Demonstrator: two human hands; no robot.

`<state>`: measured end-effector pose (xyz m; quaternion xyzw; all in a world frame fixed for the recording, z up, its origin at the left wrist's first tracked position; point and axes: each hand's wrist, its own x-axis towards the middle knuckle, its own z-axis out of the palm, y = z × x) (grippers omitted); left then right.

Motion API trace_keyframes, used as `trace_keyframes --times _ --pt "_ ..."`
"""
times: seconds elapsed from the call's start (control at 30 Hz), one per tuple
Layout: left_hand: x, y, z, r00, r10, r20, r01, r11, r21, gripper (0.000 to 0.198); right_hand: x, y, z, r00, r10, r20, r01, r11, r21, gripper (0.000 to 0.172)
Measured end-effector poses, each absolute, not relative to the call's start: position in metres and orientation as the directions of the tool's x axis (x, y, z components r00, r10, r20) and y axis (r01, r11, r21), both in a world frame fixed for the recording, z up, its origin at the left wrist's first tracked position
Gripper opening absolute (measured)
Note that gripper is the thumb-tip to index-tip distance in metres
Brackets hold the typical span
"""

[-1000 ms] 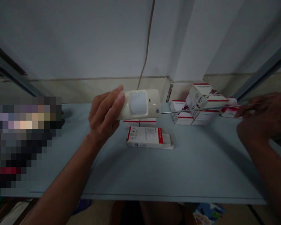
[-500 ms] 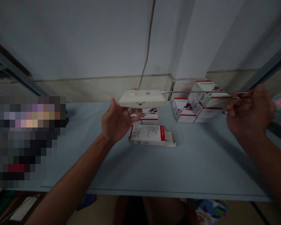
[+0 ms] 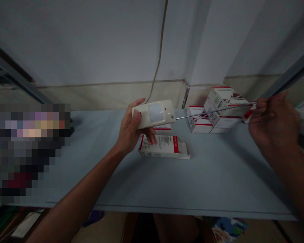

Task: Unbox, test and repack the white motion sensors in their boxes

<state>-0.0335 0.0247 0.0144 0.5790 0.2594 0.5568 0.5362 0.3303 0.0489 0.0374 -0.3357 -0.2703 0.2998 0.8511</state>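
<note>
My left hand (image 3: 133, 130) is closed around a cream-white sensor unit (image 3: 154, 113) with a pale window on its face, held above the table. My right hand (image 3: 273, 121) is closed on the handle end of a long thin metal tool (image 3: 212, 110). The tool's tip meets the right end of the unit. Just below the unit a white box with a red band (image 3: 164, 146) lies flat on the table.
The pale blue table (image 3: 192, 182) runs to a wall. A stack of white and red boxes (image 3: 218, 109) stands at the back right. A cable (image 3: 159, 50) hangs down the wall. A blurred patch fills the left side. Metal frame bars slant at both edges.
My left hand has turned the unit from edge-on back to face-up and lowered it slightly. My right hand tilted the tool so its tip dropped to the unit's right end.
</note>
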Motion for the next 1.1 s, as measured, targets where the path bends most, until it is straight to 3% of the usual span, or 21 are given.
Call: trace_keyframes --times 0.1,0.17,0.33,0.43,0.57,0.67,0.77,0.93,1.1 --pt "-0.031 0.025 0.01 0.216 0.908 0.36 -0.3 -0.289 0.909 0.057 0.325 0.043 0.037 0.631 0.742 0.227 -0.397 0.56 -0.727 0.057" --pt "-0.029 0.026 0.006 0.205 0.917 0.343 -0.3 -0.274 0.914 0.05 0.318 0.037 0.036 0.607 0.753 0.252 -0.401 0.565 -0.721 0.053" --pt "-0.025 0.025 0.001 0.155 0.92 0.36 -0.258 -0.314 0.914 0.045 0.299 0.025 0.028 0.48 0.768 0.424 -0.313 0.601 -0.735 0.013" --pt "-0.024 0.023 0.003 0.125 0.916 0.381 -0.297 -0.331 0.895 0.052 0.29 0.02 0.023 0.411 0.78 0.473 -0.276 0.6 -0.75 0.026" --pt "-0.025 0.021 0.003 0.213 0.887 0.409 -0.342 -0.325 0.882 0.058 0.28 0.013 0.019 0.336 0.783 0.523 -0.202 0.602 -0.772 0.022" --pt "-0.027 0.02 -0.001 0.318 0.829 0.461 -0.309 -0.369 0.877 0.062 0.274 0.009 0.019 0.294 0.79 0.538 -0.204 0.602 -0.772 0.028" --pt "-0.027 0.018 -0.003 0.369 0.806 0.464 -0.264 -0.387 0.883 0.064 0.269 0.005 0.017 0.274 0.765 0.583 -0.19 0.637 -0.747 0.023" --pt "-0.021 0.015 -0.003 0.366 0.805 0.468 -0.283 -0.382 0.88 0.065 0.258 -0.005 0.01 0.059 0.824 0.564 -0.168 0.565 -0.808 0.029" --pt "-0.015 0.012 -0.011 0.371 0.816 0.443 -0.213 -0.389 0.896 0.07 0.255 -0.014 0.002 -0.104 0.785 0.61 -0.077 0.606 -0.792 0.035"
